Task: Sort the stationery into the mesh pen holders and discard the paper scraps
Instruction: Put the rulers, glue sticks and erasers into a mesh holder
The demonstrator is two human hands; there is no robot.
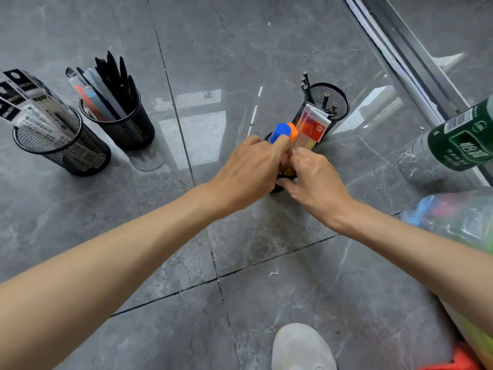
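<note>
head view: the left hand and the right hand meet over a black mesh holder, which is almost fully hidden beneath them. the left hand's fingers are curled round a blue-capped marker that stands upright in this holder. an orange-capped marker stands just beside it, on the side toward the right hand. the right hand's fingers are curled against the holder's contents and its thumb lies at the near rim; whether it grips anything cannot be determined. just beyond the right hand's fingertips a coloured packet leans upright; which holder it stands in cannot be determined. behind the packet stands a pencil holder of the same black mesh, containing a few dark pencils. well to the left of the left hand stand two more mesh cups: the pen cup, nearer the hand, contains black and clear-barrelled pens; the outer cup contains carded packs. a small white paper scrap lies on the grey tiled floor between the two forearms, on the person's side of the hands. to the right of the right hand are a green-labelled bottle and a clear plastic bag. a white shoe is under the right forearm.
</note>
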